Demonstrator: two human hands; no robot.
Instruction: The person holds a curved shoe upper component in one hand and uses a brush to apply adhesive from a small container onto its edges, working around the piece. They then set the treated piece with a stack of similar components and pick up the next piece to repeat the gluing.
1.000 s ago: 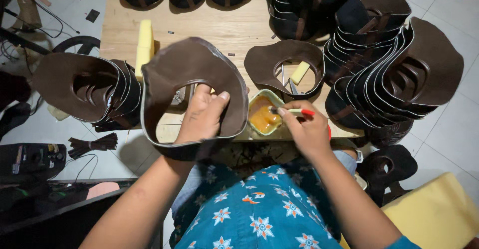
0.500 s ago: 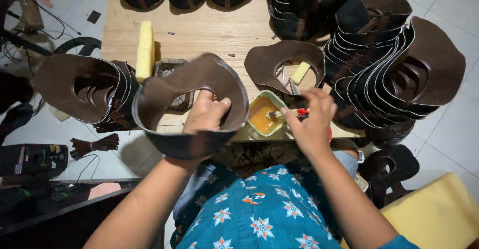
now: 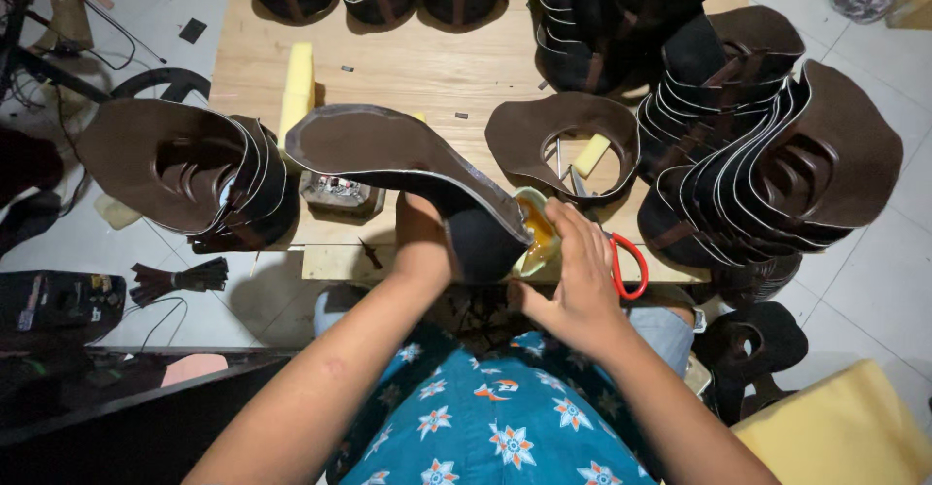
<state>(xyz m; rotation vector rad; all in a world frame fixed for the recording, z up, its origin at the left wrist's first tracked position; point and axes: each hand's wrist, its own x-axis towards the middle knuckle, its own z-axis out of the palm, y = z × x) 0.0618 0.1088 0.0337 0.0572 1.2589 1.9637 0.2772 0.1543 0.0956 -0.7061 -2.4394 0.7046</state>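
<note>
My left hand point(image 3: 423, 240) grips a brown leather hat-shaped piece point(image 3: 388, 150) from below and holds it tilted up on edge over the table's front; the fingers are hidden behind it. My right hand point(image 3: 582, 276) is at the piece's lower right edge, over a small pot of yellow glue point(image 3: 540, 237). Its fingers are bunched on a small brush that is mostly hidden.
Stacks of brown leather pieces stand at the left point(image 3: 184, 169), at the right point(image 3: 777, 174) and along the back of the wooden table point(image 3: 427, 67). One piece point(image 3: 563, 135) holds a yellow sponge. A yellow foam block point(image 3: 296, 92), a small tin point(image 3: 340, 192) and a red loop point(image 3: 631, 267) lie nearby.
My left hand has tipped the leather piece from lying flat to standing on edge. My right hand has moved down from above the glue pot to the piece's lower edge.
</note>
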